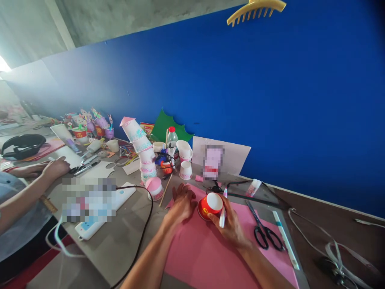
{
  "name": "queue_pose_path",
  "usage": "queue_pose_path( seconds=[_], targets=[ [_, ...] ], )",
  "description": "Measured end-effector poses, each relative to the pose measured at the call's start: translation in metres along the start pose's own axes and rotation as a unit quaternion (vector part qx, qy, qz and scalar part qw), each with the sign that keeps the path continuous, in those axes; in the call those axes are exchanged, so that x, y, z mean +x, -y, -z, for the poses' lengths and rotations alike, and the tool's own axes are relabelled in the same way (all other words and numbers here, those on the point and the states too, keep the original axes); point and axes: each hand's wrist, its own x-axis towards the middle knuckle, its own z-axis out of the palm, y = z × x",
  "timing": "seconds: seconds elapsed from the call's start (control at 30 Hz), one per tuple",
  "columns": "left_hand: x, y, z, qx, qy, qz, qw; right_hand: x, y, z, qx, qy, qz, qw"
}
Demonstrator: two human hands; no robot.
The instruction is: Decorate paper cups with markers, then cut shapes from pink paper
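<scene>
The fingers of the right hand [230,224] are closed around a red paper cup [207,204]. The cup is over the pink paper sheet [198,251], its round white end facing up. A white marker [222,216] is held in the same hand, alongside the cup, slanted, with its pink-and-purple end uppermost. The left hand [181,204] is positioned just left of the cup, palm down at the upper left edge of the sheet; its fingers are open, slightly bent, and do not grip anything.

Right of the right hand, black-handled scissors [262,228] lie partly on the sheet, handles toward the camera. A white strip [285,240] lies along the right edge of the sheet. Beyond the scissors is a small clear-and-white tube [253,188].

Beyond the left hand stand a small white paper cup [185,170] and a cup with a pink domed top [155,189]; a thin wooden stick [165,190] lies between them. Behind the domed cup, a leaning tower of stacked paper cups [144,154] carries a pink cone. A red-capped bottle [172,136] is near a green sheet [170,126].

Left on the table [120,224]: a white power strip [124,196] and, farther left, another person's hand [57,168].
</scene>
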Motion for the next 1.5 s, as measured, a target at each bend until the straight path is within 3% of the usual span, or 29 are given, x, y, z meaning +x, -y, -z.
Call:
queue_pose_path(
  seconds=[0.27,0.67,0.87,1.07,1.3,1.5],
  targets=[
    [-0.001,-0.003,0.009,0.013,0.021,-0.027,0.999,0.000,0.002,0.000,-0.008,-0.007,0.007,1.000],
    [-0.002,-0.007,0.013,-0.061,-0.022,-0.047,0.997,0.002,0.000,-0.001,-0.043,-0.013,0.021,0.999],
    [0.005,-0.004,0.006,-0.095,-0.020,-0.012,0.995,0.014,0.009,0.022,-0.074,0.037,0.028,0.996],
    [0.003,-0.007,0.009,-0.121,0.025,-0.030,0.992,0.008,0.015,0.046,-0.104,0.026,0.036,0.994],
    [0.000,-0.007,0.016,-0.138,0.108,-0.092,0.980,-0.025,0.015,0.032,-0.083,0.001,0.018,0.996],
    [-0.001,-0.001,0.010,-0.109,0.087,-0.088,0.986,-0.032,0.018,0.020,-0.073,0.000,0.025,0.997]
  ],
)
